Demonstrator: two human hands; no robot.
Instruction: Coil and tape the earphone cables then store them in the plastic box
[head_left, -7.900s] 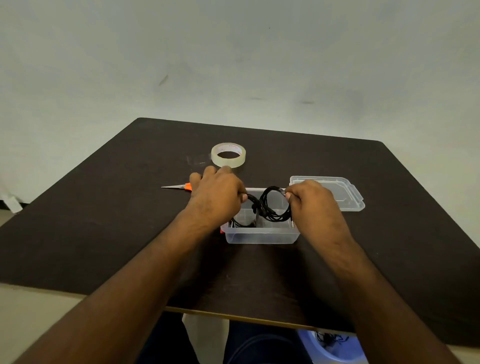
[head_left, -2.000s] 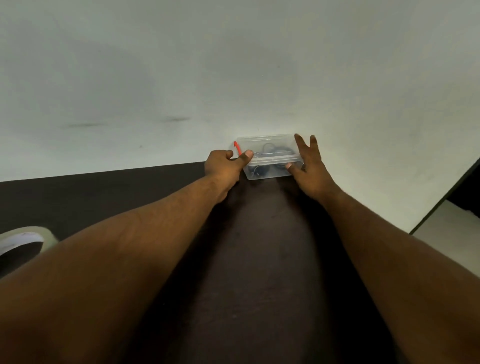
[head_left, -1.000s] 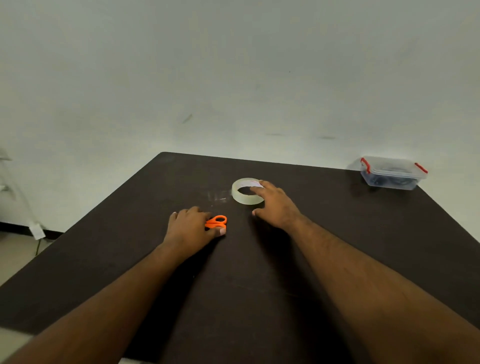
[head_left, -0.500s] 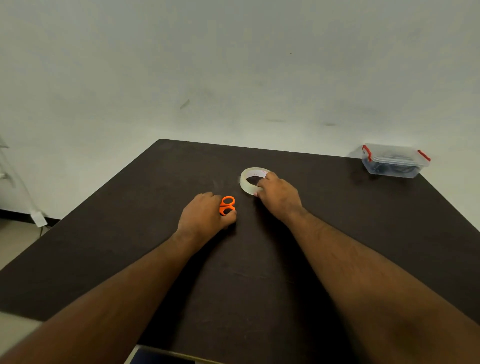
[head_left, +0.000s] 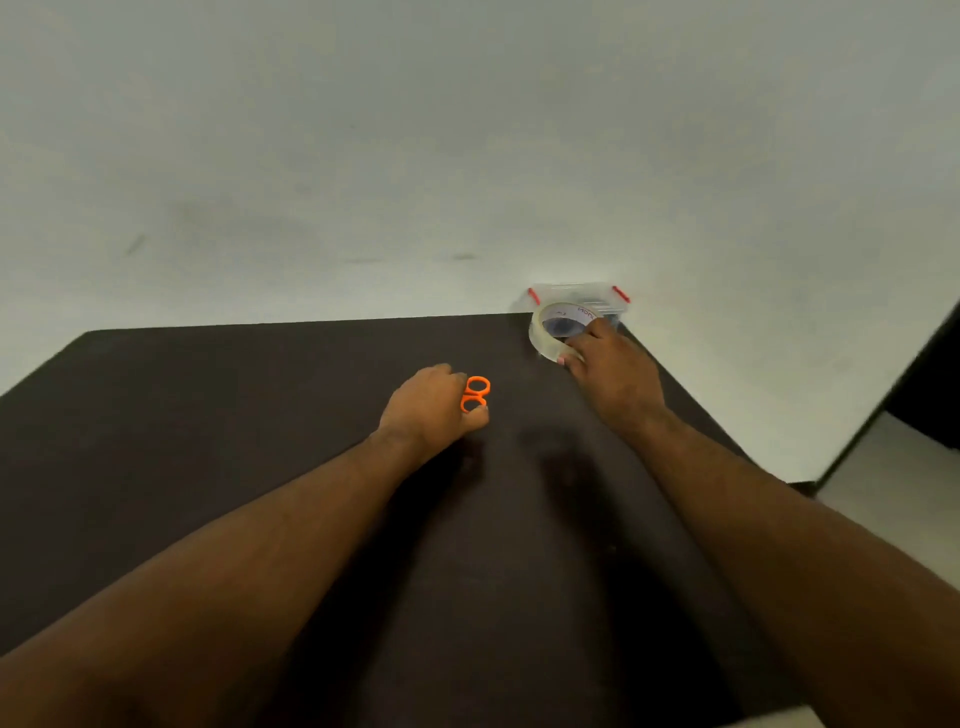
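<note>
Since the lid looks shut on it, plastic box: the clear plastic box (head_left: 574, 296) with red side clips sits at the far right corner of the table (head_left: 208, 415), lid on; its lower part is hidden behind the tape roll.
Earphone cables: not clearly visible; a dark shape shows through the box wall, so I judge they are inside, but the view is too small to be sure.
Tape roll: the clear tape roll (head_left: 556, 327) is tilted up off the table just in front of the box, its printed inner core facing the camera.
Right hand: the right hand (head_left: 608, 369) holds the tape roll, fingers curled over its near rim, thumb at the lower edge.
Left hand: the left hand (head_left: 431, 410) is curled round the orange-handled scissors (head_left: 475, 395); only the two finger loops stick out past the knuckles, the blades are hidden under the hand.
Step in hand: coiling, taping and storing appear finished; this looks like tidying the tools toward the box corner.
Next move calls for: setting the roll flat beside the box without knocking it off the table edge, which is close behind it, then laying the scissors alongside with blades closed.
Risk: the box stands right at the corner, so a push from the roll could tip it over.
</note>
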